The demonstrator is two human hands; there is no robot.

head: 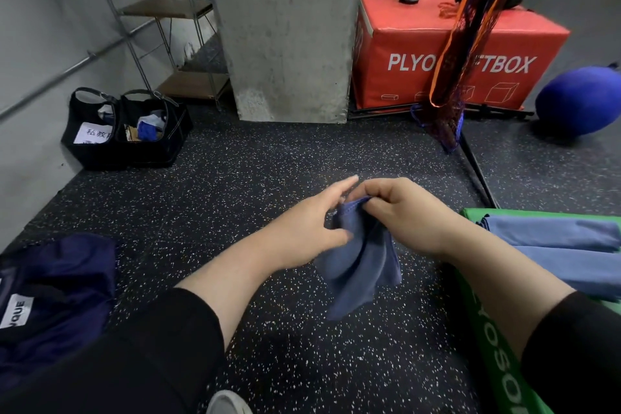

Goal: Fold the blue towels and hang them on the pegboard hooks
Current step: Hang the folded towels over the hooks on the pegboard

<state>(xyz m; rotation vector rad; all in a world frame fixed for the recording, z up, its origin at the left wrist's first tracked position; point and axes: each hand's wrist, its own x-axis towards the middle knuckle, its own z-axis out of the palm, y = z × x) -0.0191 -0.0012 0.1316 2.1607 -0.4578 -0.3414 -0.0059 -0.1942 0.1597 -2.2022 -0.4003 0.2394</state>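
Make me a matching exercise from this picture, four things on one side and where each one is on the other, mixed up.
1. crumpled blue cloth towel
2. flat folded blue towels
3. round blue ball
4. black fabric basket

A. against the left wall
B. on the green soft box
C. held in both hands
D. on the floor, far right

Pairs: 1-C, 2-B, 3-D, 4-A

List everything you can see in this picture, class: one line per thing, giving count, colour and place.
held towel: one, blue, hanging between both hands
folded towels: at least two, blue, on the green box at right
green box: one, right edge
red box: one, behind, right of pillar
pillar: one, grey, centre back
ball: one, blue, far right
black bag: one, by left wall
dark blue bag: one, lower left
shelf: one, metal, back left
left hand: gripping towel
right hand: pinching towel's top
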